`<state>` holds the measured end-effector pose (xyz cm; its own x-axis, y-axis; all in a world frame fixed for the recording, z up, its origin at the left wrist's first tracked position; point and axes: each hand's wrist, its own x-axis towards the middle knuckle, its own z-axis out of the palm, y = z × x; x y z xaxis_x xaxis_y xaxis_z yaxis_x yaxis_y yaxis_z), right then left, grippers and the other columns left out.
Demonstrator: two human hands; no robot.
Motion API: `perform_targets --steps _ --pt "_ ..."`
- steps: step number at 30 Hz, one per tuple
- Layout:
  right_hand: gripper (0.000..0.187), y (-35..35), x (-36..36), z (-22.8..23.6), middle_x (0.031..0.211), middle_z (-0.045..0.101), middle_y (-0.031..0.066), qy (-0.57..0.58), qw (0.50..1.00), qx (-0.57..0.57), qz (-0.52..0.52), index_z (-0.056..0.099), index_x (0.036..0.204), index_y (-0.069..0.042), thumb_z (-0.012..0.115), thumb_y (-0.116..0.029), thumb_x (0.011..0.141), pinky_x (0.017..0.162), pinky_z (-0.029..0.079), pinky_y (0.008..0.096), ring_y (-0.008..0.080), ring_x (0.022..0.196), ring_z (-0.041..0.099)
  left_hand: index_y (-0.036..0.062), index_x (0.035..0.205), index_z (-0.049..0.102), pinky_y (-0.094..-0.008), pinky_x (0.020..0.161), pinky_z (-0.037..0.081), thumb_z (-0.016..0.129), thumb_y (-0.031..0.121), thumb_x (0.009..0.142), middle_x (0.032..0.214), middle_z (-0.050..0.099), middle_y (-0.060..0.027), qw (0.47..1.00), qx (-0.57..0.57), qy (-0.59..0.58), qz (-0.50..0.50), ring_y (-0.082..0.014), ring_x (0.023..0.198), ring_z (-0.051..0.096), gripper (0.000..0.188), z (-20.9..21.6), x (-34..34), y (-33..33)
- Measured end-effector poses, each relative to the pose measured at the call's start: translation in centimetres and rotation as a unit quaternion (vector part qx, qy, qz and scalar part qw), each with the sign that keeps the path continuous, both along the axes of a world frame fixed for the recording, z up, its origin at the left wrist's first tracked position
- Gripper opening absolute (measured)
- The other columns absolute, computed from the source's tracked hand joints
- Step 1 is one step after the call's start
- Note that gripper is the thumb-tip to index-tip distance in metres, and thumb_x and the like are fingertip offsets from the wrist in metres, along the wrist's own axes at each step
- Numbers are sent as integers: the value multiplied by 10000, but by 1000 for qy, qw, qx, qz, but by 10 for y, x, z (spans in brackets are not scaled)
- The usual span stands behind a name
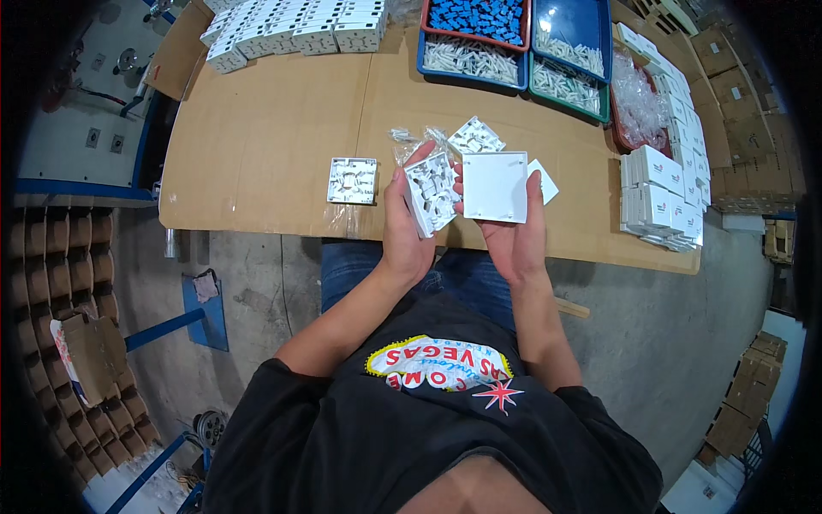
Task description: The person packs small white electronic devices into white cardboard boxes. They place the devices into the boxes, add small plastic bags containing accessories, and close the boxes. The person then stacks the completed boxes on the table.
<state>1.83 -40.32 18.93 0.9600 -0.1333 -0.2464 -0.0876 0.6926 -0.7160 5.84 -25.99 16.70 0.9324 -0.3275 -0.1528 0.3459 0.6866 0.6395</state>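
My left hand (401,233) is closed round the edges of a white square plastic housing (431,195), tilted so that its moulded inner side shows. In my right hand (516,242), a smooth white square cover (495,187) stands beside the housing, its flat face toward me; the two are close but apart. Another housing (352,181) lies on the table to the left. Just beyond my hands rests a further housing (476,135), and a white flat plate (546,182) is partly hidden behind my right fingers. Clear plastic bags (413,137) lie behind my left fingertips.
Rows of white housings (295,32) stand at the table's back left. At the back are a red tray of blue parts (479,24), blue trays (469,81) and a green tray (568,109) of small white parts. Stacked white pieces (659,193) line the right edge.
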Motion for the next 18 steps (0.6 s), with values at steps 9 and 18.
perform_targets --steps 9,18 --pt "700 -8 1 -4 1407 560 281 -10 982 176 61 397 1501 -24 278 -571 1080 966 542 495 388 1206 624 53 1513 440 -390 1080 463 244 501 1084 1355 616 -119 999 6 37 0 -225 1244 599 651 3 1 2" --pt "651 -11 1 -10 1464 478 320 3 962 268 56 392 1495 -14 306 -515 1088 1003 522 526 420 1267 573 49 1507 448 -380 1089 449 244 511 1084 1338 631 -115 998 35 52 -1 -222 1247 599 659 2 2 3"
